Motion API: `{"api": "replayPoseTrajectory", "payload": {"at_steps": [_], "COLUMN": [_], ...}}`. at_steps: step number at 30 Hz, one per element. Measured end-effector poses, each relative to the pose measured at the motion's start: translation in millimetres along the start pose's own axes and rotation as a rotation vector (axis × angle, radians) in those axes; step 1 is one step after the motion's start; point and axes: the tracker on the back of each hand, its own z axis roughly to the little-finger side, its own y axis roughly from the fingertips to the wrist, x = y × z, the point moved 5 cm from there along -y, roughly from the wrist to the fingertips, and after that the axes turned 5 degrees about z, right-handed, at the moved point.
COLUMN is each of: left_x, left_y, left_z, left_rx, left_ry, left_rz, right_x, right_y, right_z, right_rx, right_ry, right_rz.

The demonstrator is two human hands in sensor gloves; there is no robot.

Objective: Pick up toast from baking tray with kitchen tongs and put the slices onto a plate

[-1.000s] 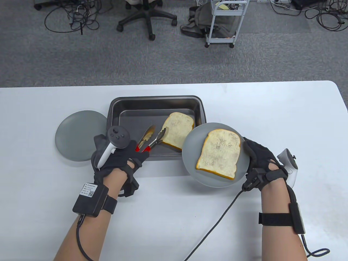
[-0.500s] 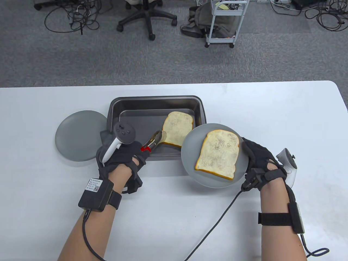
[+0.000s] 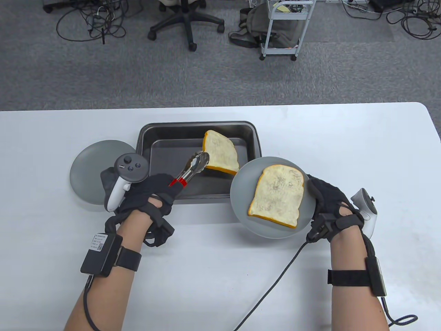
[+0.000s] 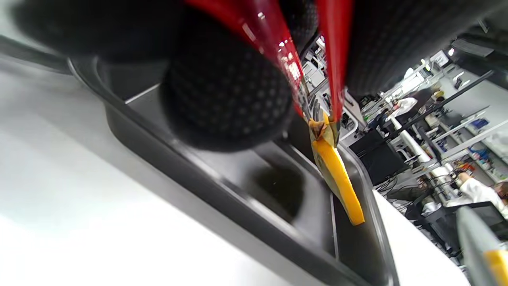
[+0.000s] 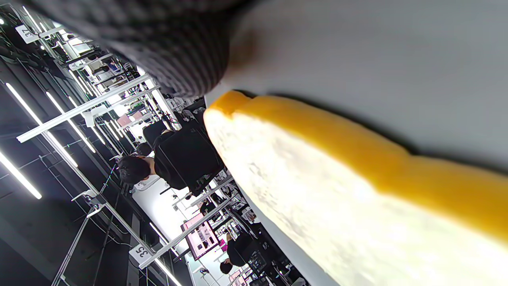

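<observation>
The left hand (image 3: 148, 193) curls its fingers (image 4: 226, 99) around the red handles of the tongs (image 3: 191, 169), whose metal tips pinch the edge of a slice of toast (image 3: 220, 151). That slice is tilted, its held edge raised above the floor of the dark baking tray (image 3: 172, 132). The right hand (image 3: 330, 203) grips the rim of a grey plate (image 3: 241, 193), which overlaps the tray's right corner and carries a second slice (image 3: 277, 194) lying flat. Another grey plate (image 3: 93, 169) sits on the white table (image 3: 344, 144) just left of the tray.
</observation>
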Motion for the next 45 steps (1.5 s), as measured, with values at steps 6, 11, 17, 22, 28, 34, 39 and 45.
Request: {"api": "replayPoseTrajectory", "payload": {"at_steps": [6,11,17,22,28,34,39,45], "left_x": [-14,-22,-11,11,38,70,89,87], "left_y": [23,51,80,96,104,103,100,102], "left_z": [-5,-16,-29,-39,-45,-39,-30,-32], "left_rx": [0.073,0.168,0.249,0.311,0.336,0.303,0.266,0.269], "left_ry": [0.083,0.155,0.164,0.131,0.11,0.076,0.034,0.028], "left_rz": [-0.024,-0.021,0.025,0.08,0.132,0.159,0.195,0.181], "right_x": [2,2,-2,-7,-10,-11,-12,-13], "right_y": [-1,-1,-3,-3,-4,-5,-5,-4], "right_z": [3,5,10,12,17,19,20,20], "right_rx": [-0.011,-0.016,-0.029,-0.031,-0.043,-0.047,-0.055,-0.059], "right_ry": [-0.006,0.004,0.009,0.01,0.023,0.024,0.001,-0.024], "right_rz": [0.013,0.021,0.028,0.017,0.019,0.013,0.014,0.011]}}
